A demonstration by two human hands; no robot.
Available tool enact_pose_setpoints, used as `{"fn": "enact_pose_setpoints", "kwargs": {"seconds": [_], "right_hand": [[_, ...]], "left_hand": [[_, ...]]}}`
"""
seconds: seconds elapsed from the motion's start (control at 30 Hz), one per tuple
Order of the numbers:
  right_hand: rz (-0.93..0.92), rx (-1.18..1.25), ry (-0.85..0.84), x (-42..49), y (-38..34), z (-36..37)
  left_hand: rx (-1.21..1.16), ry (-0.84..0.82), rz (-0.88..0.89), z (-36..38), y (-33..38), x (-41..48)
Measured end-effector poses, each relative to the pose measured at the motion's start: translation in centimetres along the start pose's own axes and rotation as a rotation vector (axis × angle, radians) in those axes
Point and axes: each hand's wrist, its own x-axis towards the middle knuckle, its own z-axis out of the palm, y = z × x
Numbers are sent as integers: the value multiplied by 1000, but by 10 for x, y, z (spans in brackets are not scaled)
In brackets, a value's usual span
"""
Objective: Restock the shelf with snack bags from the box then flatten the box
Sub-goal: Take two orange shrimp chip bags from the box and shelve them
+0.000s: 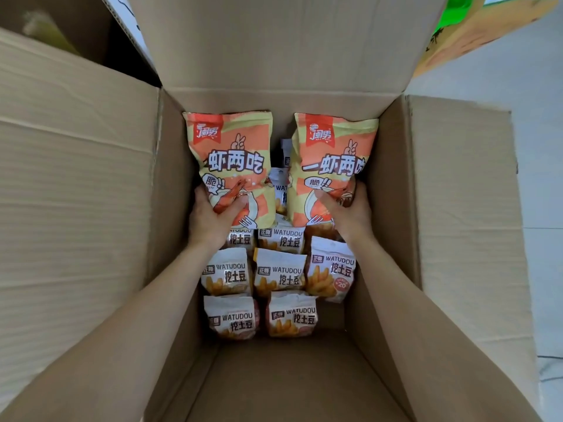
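I look down into an open cardboard box [170, 184] with its flaps spread outward. My left hand [213, 217] grips the lower part of an orange and yellow shrimp snack bag [234, 153] inside the box. My right hand [350, 211] grips the bottom of a second shrimp snack bag [332, 156] of the same kind beside it. Both bags stand upright above the other contents. Below them, several small white WATUDOU potato stick bags [278, 272] lie on the box floor. No shelf is in view.
The far flap [274, 41] stands up behind the bags. Another brown box [54, 25] sits at the top left. A yellow and green package [475, 28] shows at the top right. Pale floor [542, 178] lies to the right of the box.
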Motion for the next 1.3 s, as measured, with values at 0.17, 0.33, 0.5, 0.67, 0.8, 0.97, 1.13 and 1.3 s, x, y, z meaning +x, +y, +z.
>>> {"fn": "enact_pose_setpoints", "kwargs": {"seconds": [0.17,0.33,0.5,0.67,0.8,0.97,1.13,1.3], "right_hand": [[-24,-48,53,-15,-5,-2],[-47,-108,69,-36,-13,-10],[-76,-118,81,-60,-26,-17],[-117,-129,113,-93,-48,-35],[-151,-118,109,-123,-73,-54],[-191,-93,91,-169,-107,-78],[-202,-98,89,-227,-130,-104],[-213,-77,52,-298,-150,-122]], "left_hand": [[37,5,28,-1,4,-12],[89,9,62,-9,15,-30],[90,-16,66,-27,24,-46],[66,-35,77,-50,43,-75],[64,-18,115,-72,66,-106],[-53,-37,131,-105,88,-142],[-104,7,131,-138,102,-204],[-167,82,117,-181,100,-284]]}}
